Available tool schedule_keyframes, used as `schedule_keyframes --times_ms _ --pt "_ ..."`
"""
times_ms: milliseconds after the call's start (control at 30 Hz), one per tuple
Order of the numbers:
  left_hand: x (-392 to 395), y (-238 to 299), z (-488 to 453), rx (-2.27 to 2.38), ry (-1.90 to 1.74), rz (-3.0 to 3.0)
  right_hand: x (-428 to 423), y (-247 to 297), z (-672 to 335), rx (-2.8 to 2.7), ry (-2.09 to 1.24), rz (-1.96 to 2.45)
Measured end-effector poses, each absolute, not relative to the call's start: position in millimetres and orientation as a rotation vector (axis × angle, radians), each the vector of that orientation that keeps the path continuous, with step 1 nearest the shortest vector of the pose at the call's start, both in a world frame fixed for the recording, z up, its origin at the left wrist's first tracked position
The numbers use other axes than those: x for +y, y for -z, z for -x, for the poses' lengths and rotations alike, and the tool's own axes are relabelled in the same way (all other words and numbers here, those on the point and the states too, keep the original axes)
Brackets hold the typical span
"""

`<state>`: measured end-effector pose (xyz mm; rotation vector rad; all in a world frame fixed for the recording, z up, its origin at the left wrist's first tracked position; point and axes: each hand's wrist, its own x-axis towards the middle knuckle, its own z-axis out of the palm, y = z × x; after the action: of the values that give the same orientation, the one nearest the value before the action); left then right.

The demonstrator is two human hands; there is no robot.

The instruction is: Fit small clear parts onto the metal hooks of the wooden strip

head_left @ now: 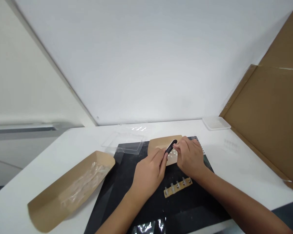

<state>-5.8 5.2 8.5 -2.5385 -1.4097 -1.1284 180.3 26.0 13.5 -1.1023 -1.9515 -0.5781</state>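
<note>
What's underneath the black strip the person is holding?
A tan card lies there on the black mat, with small whitish pieces showing between the left hand and right hand. The card directly beneath the black strip is covered, so what lies there cannot be seen.

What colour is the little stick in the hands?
The stick is black, and it shows best in the head view.

Left arm (117, 214) and right arm (239, 203) both bare, angled in from the bottom, left hand (148, 174) and right hand (189, 157) pinched up close, knuckles up.
</note>
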Motion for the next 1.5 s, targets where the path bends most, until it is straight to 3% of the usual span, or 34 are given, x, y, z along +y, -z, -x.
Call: schedule_keyframes --times_ms 200,533,1500 --pt "2 5 -3 -1.488 1.239 2.444 29 -6 -183 -1.996 0.489 1.124" --pt "3 7 -4 -1.626 1.133 2.390 28 8 -175 -2.086 0.461 1.129" --pt "3 5 -6 -1.602 1.092 2.186 36 4 -167 -2.113 0.428 1.123"
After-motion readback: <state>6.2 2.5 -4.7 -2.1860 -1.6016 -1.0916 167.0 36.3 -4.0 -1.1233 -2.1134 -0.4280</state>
